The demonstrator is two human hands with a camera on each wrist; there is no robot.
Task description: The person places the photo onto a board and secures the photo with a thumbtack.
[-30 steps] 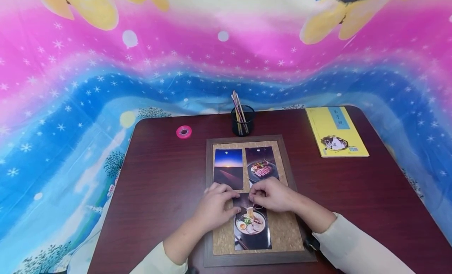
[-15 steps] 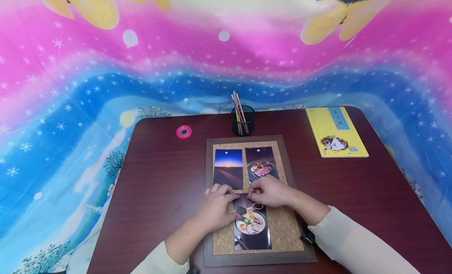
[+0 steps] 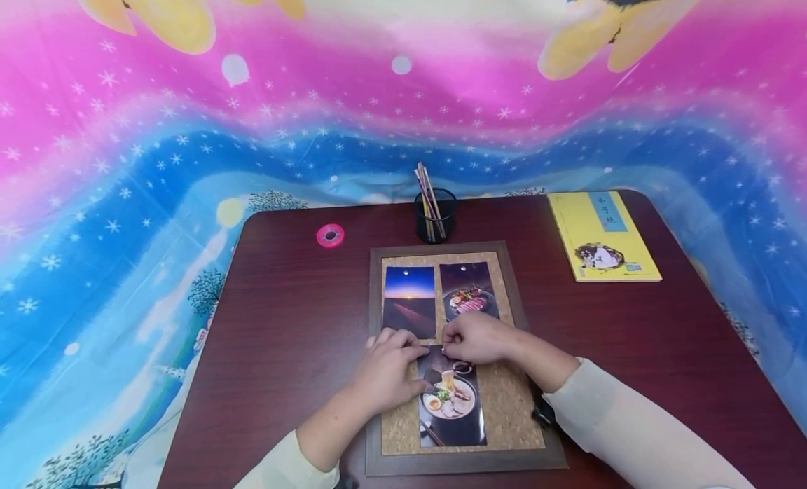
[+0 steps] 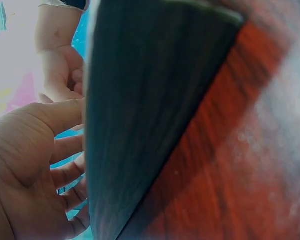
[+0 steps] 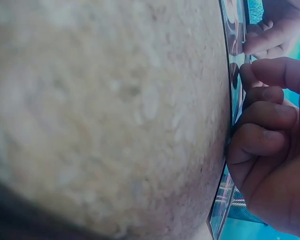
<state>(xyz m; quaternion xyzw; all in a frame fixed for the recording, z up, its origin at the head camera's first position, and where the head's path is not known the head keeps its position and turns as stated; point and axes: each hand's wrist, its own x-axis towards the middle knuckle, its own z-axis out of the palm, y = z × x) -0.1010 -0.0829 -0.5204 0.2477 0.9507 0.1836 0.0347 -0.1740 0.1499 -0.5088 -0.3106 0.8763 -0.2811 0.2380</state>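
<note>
A photo of a noodle bowl [image 3: 450, 419] lies on the lower part of a framed cork board [image 3: 513, 412]. My left hand [image 3: 387, 370] rests along its upper left side, thumb and forefinger extended onto the photo. At its top edge, my right hand [image 3: 479, 338] has thumb and forefinger pinched together on a small pale thumbtack [image 3: 444, 349], mostly hidden by the fingertips. The right wrist view shows the other right fingers [image 5: 262, 142] curled against the photo. Above, a sunset photo [image 3: 410, 303] and a meat-dish photo [image 3: 469, 296] each carry a tack at the top.
Behind the board stands a black mesh cup [image 3: 435, 219] of pencils. A pink tape roll [image 3: 330, 235] lies at the back left of the dark red table [image 3: 284, 314], and a yellow book [image 3: 602, 240] at the back right. A printed curtain [image 3: 403, 125] surrounds the table.
My right hand has shifted slightly left and its forearm has swung inward, fingertips staying at the photo's top edge. The left hand and photos keep their places.
</note>
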